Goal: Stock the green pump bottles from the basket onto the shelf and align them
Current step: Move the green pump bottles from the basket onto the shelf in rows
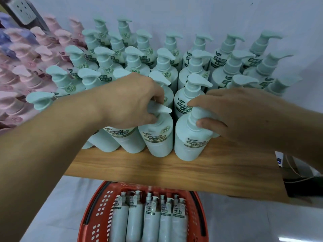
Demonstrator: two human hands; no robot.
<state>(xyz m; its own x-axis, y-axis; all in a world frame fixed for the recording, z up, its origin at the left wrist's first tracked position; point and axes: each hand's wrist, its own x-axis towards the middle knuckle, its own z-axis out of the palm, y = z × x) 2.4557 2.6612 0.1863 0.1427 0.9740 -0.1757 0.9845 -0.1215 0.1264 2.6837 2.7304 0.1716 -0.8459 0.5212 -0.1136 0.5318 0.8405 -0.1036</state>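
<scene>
Several rows of green pump bottles [162, 65] stand on the wooden shelf [174, 172]. My left hand [129, 100] grips the pump head of a front-row green bottle [157, 138]. Beside it, my right hand [241, 112] holds the pump neck of the neighbouring front-row bottle [188, 142], thumb on its shoulder. Both bottles stand upright on the shelf near its front edge. Below the shelf, a red basket [97, 212] holds several more green pump bottles [150, 217] lying side by side.
Pink pump bottles [35, 55] and a few purple ones [5, 37] fill the shelf's left side. A wall socket [22, 9] is at the top left. A white wall backs the shelf. Dark equipment with cables [300, 179] sits at the lower right.
</scene>
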